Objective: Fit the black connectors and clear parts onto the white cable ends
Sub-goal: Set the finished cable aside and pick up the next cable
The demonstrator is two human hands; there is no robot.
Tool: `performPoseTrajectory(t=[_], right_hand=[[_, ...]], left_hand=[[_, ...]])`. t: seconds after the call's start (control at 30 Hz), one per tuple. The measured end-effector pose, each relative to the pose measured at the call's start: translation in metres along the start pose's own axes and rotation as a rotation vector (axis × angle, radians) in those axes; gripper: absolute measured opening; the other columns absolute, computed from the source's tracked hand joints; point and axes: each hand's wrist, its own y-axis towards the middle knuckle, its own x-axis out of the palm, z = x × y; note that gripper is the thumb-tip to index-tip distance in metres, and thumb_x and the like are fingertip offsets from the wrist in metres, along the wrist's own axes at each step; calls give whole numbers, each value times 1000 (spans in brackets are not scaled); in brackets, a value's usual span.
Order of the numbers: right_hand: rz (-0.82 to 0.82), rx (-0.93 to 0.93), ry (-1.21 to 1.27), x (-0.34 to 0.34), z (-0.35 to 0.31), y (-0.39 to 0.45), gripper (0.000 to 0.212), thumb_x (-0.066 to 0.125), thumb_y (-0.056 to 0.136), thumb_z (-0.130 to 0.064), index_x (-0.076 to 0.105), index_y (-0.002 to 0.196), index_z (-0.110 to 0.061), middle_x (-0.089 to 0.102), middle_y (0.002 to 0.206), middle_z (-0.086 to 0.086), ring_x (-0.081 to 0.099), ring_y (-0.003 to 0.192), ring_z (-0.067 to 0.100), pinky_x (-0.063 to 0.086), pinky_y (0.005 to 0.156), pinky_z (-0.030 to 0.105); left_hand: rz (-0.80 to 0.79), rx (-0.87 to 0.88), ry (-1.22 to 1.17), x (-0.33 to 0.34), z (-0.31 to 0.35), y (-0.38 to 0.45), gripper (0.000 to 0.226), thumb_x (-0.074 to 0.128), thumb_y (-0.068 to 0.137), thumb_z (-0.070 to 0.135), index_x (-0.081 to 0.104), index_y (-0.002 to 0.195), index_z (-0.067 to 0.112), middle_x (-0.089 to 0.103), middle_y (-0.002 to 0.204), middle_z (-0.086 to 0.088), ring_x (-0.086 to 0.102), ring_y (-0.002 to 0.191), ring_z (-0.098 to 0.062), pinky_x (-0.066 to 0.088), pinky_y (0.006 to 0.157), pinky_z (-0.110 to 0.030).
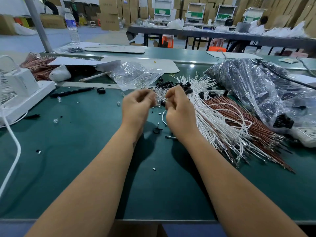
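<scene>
White cables [215, 117] lie fanned in a thick bundle on the green bench mat [85, 168], right of both hands, over a sheaf of brown wires [242, 127]. Behind stand stacked cardboard boxes [109, 12] and a long grey table [222, 34]. Black connectors [171, 85] and clear parts [159, 93] are heaped just beyond the fingers. The right hand [179, 108] pinches one white cable end; the left hand [138, 106] is curled, its contents hidden.
</scene>
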Motion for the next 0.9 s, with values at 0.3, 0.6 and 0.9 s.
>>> performPoseTrajectory(t=[0.3, 0.6, 0.9], right_hand=[[64, 90, -73, -11, 12, 5, 19, 51, 91, 3, 55, 103, -11, 51, 75, -10, 49, 69, 3, 38, 61, 10], [205, 194, -90, -18, 17, 13, 12, 54, 94, -8, 61, 100, -15, 53, 77, -15, 51, 71, 2, 37, 62, 3], [153, 170, -86, -12, 19, 11, 10, 59, 92, -11, 68, 93, -14, 61, 82, -6, 53, 73, 6, 37, 66, 3]], left_hand=[[37, 52, 274, -26, -2, 14, 10, 68, 86, 10, 67, 86, 20, 66, 80, 2, 59, 67, -6, 53, 68, -22], [-242, 333, 972, 14, -10, 17, 30, 55, 87, 13, 68, 113, 19, 66, 113, 0, 51, 114, -25, 38, 101, -37], [-318, 363, 1246, 39, -23, 35, 26, 59, 89, 23, 69, 113, 25, 62, 116, -4, 47, 113, -30, 42, 94, -37]])
